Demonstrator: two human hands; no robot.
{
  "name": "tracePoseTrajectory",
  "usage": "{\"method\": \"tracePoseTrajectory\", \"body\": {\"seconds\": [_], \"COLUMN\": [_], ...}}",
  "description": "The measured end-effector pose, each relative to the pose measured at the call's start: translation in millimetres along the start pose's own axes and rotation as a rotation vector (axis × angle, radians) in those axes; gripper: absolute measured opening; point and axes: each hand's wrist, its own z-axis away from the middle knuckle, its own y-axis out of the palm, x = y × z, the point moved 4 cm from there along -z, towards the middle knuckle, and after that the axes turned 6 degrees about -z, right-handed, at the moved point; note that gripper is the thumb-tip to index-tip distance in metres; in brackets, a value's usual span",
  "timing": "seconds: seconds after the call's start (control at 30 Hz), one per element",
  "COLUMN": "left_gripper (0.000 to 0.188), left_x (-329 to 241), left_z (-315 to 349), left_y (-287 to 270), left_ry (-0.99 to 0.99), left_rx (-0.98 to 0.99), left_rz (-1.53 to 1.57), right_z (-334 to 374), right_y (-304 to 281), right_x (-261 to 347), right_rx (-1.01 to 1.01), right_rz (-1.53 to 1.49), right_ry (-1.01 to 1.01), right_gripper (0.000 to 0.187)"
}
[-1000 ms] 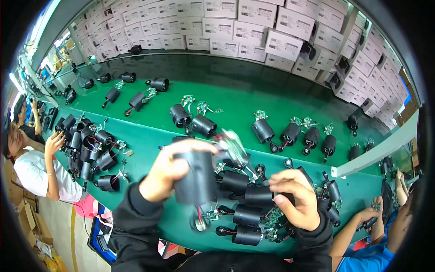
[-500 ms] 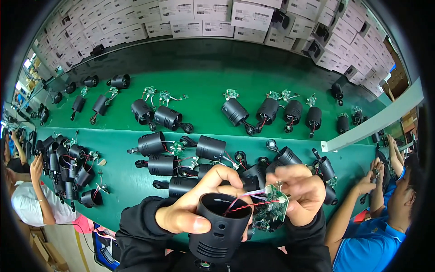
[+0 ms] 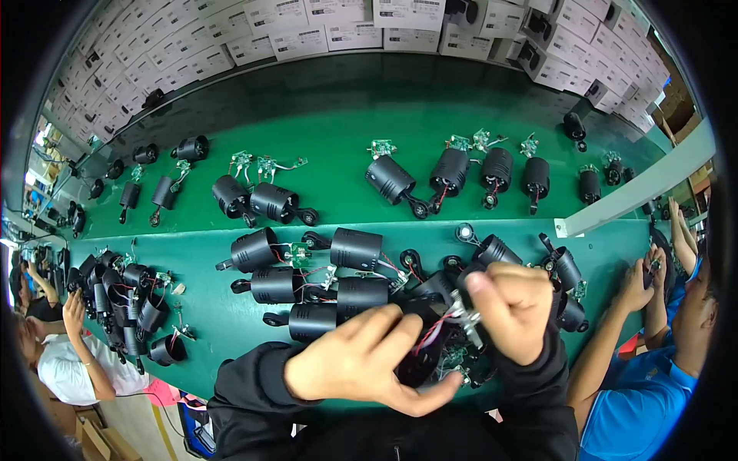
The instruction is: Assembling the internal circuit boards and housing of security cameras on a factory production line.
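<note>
My left hand [image 3: 361, 359] curls over a black cylindrical housing [image 3: 419, 369], its thumb reaching along the near side. Red and pink wires [image 3: 432, 332] come out of the housing toward a small circuit board [image 3: 467, 319]. Closed beside that board, my right hand [image 3: 513, 311] grips its edge; the fingertips are blurred and partly hidden. Below my right hand lie more green circuit boards [image 3: 455, 359]. Just beyond my hands, black housings such as one with slots [image 3: 361, 296] lie on the green table [image 3: 207, 307].
More housings with wired boards [image 3: 450, 173] stand along the far side. A heap of housings [image 3: 115, 300] lies at left, near one person's hand [image 3: 74, 313]. Another person in blue [image 3: 638, 407] works at right, below a grey metal bar [image 3: 638, 180]. White boxes [image 3: 407, 14] line the back.
The housing has moved right and tipped, so its slotted side no longer faces me. My left hand has turned over on top of it. My right fingers have closed and shifted slightly up.
</note>
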Motion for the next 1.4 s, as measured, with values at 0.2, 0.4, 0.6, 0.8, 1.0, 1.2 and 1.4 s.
{"method": "tracePoseTrajectory", "body": {"seconds": [0.2, 0.4, 0.6, 0.8, 1.0, 1.2, 1.4], "left_gripper": [0.046, 0.058, 0.068, 0.076, 0.062, 0.059, 0.045], "left_x": [-4.0, 7.4, 17.2, 20.1, 16.7, 18.0, 11.7], "left_z": [3.4, 7.6, 7.2, -5.9, -1.1, 1.5, 6.6], "left_y": [12.7, 6.5, 5.0, 8.1, 8.2, 5.0, 1.0], "left_ry": [0.323, 0.072, 0.029, 0.019, -0.192, -0.064, 0.015], "left_rx": [-0.015, 0.017, -0.004, 0.258, 0.499, 0.350, -0.114], "left_rz": [0.014, 0.574, 0.781, 0.886, 1.162, 0.712, 0.310], "right_z": [6.0, -4.2, -0.9, 3.9, 11.3, 14.3, 9.5], "right_y": [27.4, 27.5, 11.4, 0.6, -7.7, -0.8, 12.4], "right_x": [-1.4, 16.5, 4.9, 1.2, -0.4, 3.6, 10.9], "right_rx": [0.083, 0.059, 0.033, 0.015, 0.031, 0.079, 0.136], "right_rz": [-0.079, -0.405, -0.484, -0.509, -0.537, -0.581, -0.554], "right_ry": [-0.129, -0.070, -0.186, -0.213, -0.193, -0.176, -0.169], "right_gripper": [0.010, 0.005, 0.017, 0.020, 0.022, 0.025, 0.028]}}
